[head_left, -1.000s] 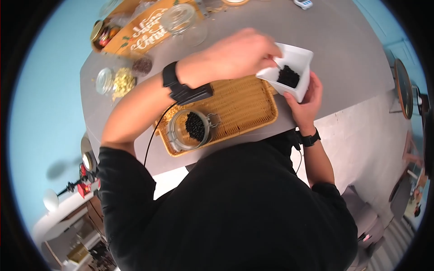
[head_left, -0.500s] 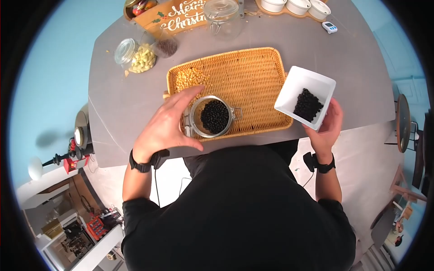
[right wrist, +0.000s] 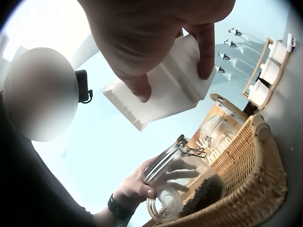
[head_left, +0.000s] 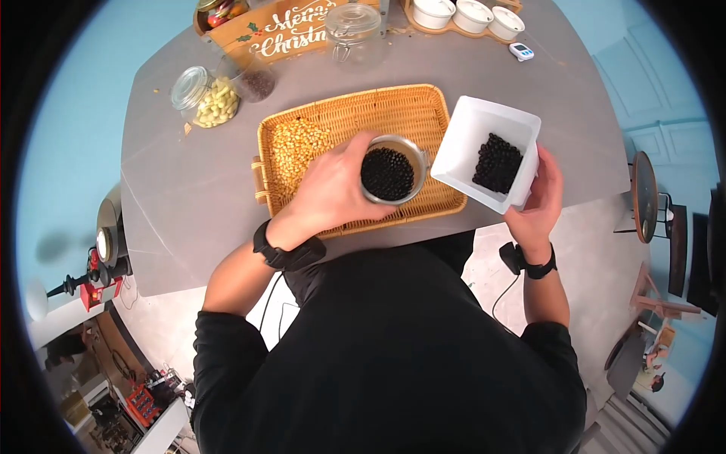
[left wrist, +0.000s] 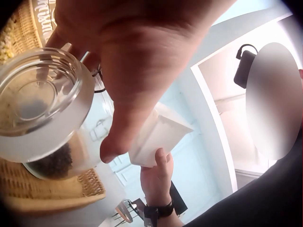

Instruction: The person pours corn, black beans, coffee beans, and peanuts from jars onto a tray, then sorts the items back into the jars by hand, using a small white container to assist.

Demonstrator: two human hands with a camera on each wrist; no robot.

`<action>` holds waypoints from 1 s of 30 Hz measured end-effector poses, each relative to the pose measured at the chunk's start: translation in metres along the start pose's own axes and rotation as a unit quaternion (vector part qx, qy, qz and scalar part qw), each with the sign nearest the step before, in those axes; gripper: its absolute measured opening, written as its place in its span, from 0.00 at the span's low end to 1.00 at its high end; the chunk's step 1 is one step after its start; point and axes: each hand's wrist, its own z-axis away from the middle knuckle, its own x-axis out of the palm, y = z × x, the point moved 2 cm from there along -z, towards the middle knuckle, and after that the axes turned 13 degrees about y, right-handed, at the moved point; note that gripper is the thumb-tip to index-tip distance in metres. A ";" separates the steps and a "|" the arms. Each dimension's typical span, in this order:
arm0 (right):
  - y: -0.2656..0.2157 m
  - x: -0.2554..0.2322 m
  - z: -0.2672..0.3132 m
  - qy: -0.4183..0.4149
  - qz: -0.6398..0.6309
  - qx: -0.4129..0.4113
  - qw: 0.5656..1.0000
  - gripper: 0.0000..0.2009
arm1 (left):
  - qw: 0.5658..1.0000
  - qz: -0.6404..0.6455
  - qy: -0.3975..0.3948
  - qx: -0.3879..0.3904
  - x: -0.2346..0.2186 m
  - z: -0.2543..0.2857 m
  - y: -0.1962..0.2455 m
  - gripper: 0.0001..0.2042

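In the head view my left hand curls round the side of a glass clip-top jar of black beans, over the front of a wicker tray. My right hand grips a white square container from its right side and underneath; more black beans lie inside it. The container stands off the table, tilted, just right of the jar. In the right wrist view the jar leans over the tray, its beans gathered low in the glass. Yellow kernels fill the tray's left end.
Behind the tray stand an empty glass jar and a wooden Christmas box. A tipped jar of pale pieces and a cup of dark grains are at the back left. White lidded pots and a small timer are at the back right.
My left hand has come back from the white container to the jar, closed round it and moved it rightward. The container has gone from upper right, down and then slightly left.
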 end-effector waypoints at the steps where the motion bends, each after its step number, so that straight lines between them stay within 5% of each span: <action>1: -0.006 -0.003 -0.009 -0.008 0.016 -0.020 1.000 0.52 | 1.000 0.001 0.007 0.007 0.007 -0.007 0.003 0.50; 5: -0.036 -0.012 -0.053 -0.064 0.169 -0.119 0.976 0.49 | 1.000 -0.002 0.016 0.007 0.029 -0.035 0.016 0.52; 9: -0.050 -0.004 -0.083 -0.126 0.188 -0.223 0.948 0.48 | 1.000 -0.012 0.019 0.006 0.039 -0.042 0.013 0.52; 24: -0.089 0.024 -0.129 -0.256 0.275 -0.347 0.859 0.52 | 0.999 -0.037 0.024 0.005 0.039 -0.041 0.017 0.52; 27: -0.099 0.028 -0.135 -0.275 0.296 -0.378 0.833 0.46 | 0.999 -0.022 0.034 0.021 0.039 -0.039 0.016 0.52; 30: -0.112 0.033 -0.139 -0.293 0.325 -0.445 0.781 0.50 | 0.999 -0.012 0.032 0.030 0.041 -0.039 0.012 0.51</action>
